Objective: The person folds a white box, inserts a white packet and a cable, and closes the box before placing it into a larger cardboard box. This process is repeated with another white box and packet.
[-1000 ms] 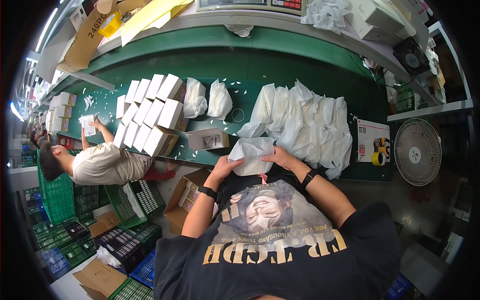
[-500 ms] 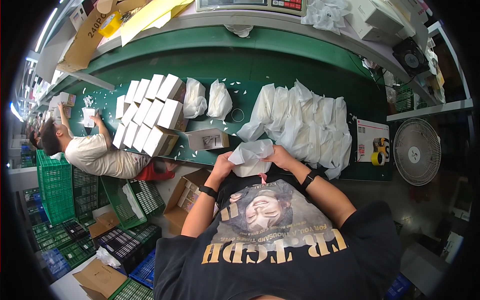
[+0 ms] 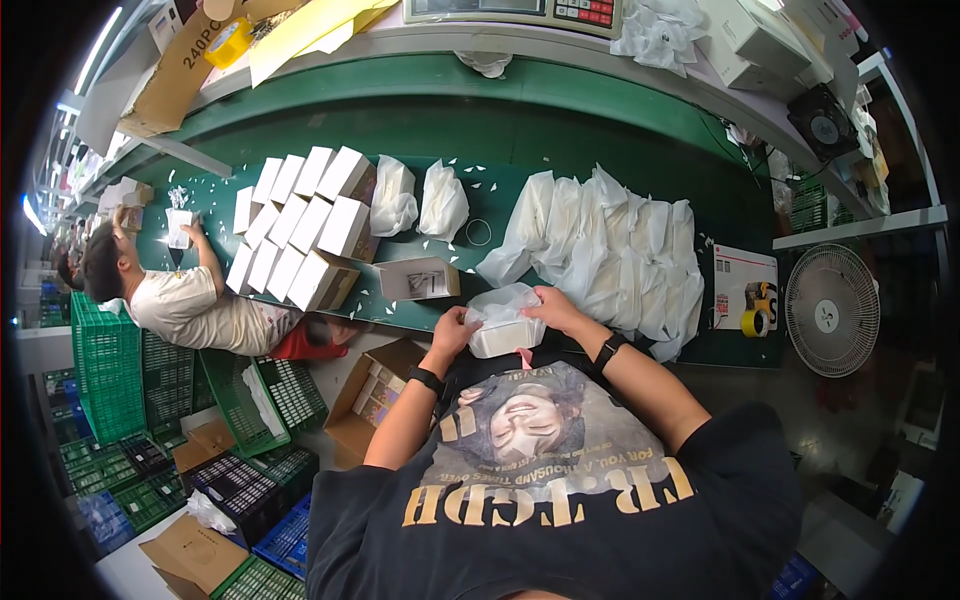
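Note:
At the table's near edge, my left hand (image 3: 455,330) and my right hand (image 3: 552,308) are closed on the two sides of a thin white plastic bag (image 3: 503,300). A white box (image 3: 506,338) sits partly inside it, its near end showing through the bag. Just beyond my left hand stands an open carton (image 3: 418,281) with small pieces inside that I cannot make out. To the right of my right hand lie several bagged boxes (image 3: 610,240) in close rows. Two more wrapped boxes (image 3: 441,200) stand farther back.
White cartons (image 3: 300,222) stand in rows on the green table (image 3: 420,132) at left. Beyond them a co-worker (image 3: 190,300) handles a white box. A flat box with a yellow tape roll (image 3: 755,322) and a fan (image 3: 833,310) are at right. Crates (image 3: 245,400) fill the lower left.
The bag's mouth has been drawn down and bunched between my hands, and more of the box's near end shows. My right hand has moved slightly inward, my left hand slightly right.

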The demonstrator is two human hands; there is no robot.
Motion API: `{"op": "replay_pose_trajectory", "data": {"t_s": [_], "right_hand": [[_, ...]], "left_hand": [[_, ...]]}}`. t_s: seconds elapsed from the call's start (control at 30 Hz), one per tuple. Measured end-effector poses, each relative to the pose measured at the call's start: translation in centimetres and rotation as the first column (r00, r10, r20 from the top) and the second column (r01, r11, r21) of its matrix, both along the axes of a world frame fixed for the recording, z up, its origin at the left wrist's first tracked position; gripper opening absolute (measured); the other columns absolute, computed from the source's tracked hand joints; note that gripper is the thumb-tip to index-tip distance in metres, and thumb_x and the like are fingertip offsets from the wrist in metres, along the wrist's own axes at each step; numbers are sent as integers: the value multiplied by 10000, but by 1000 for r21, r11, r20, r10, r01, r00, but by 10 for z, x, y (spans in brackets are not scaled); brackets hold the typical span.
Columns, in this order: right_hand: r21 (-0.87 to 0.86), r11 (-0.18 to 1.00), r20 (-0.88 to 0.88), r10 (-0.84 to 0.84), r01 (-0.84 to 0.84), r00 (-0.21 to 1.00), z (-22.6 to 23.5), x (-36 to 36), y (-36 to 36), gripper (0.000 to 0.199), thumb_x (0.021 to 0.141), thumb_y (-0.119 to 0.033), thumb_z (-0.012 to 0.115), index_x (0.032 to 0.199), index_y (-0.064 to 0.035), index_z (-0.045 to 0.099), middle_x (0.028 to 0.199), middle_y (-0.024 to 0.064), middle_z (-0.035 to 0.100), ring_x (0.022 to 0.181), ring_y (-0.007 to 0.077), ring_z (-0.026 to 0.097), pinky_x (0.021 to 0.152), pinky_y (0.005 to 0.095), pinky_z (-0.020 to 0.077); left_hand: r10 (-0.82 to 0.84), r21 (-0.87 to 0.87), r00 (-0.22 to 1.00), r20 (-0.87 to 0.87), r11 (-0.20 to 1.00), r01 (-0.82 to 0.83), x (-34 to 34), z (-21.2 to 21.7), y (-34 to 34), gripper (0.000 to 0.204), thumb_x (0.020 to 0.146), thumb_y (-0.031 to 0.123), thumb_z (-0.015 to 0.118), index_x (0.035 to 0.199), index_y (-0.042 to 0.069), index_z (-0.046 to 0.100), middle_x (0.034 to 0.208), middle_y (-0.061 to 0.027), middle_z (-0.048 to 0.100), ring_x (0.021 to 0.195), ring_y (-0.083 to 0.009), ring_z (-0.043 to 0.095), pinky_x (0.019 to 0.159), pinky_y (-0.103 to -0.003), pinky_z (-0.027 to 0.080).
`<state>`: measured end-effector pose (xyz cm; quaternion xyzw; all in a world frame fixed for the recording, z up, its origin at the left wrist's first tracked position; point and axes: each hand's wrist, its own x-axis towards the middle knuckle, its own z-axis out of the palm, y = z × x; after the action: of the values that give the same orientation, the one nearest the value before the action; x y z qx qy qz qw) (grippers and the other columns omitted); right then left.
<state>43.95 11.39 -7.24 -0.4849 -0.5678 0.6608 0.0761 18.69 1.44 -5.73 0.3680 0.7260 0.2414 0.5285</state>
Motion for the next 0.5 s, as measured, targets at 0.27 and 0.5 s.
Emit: {"op": "replay_pose_trajectory", "data": {"t_s": [0.27, 0.5], "right_hand": [[-40, 996, -52, -83, 81, 995, 1, -1, -5, 549, 856, -90, 753, 1331, 30, 506, 1131, 109, 680, 1008, 163, 650, 861, 302, 513], [-322, 934, -217, -235, 158, 947, 41, 12, -10, 582, 865, -104, 760, 1359, 18, 477, 1174, 128, 673, 1061, 180, 644, 953, 311, 494]], "left_hand": [[-132, 408, 829, -544, 822, 398, 5, 59, -5, 564, 761, 233, 810, 1244, 41, 590, 1209, -197, 602, 1123, -333, 591, 977, -427, 477], [-438, 372, 718, -541, 641, 671, 10, 77, -2, 894, 657, 316, 877, 1414, 68, 469, 1409, -204, 478, 1322, -402, 443, 1120, -476, 370]]}}
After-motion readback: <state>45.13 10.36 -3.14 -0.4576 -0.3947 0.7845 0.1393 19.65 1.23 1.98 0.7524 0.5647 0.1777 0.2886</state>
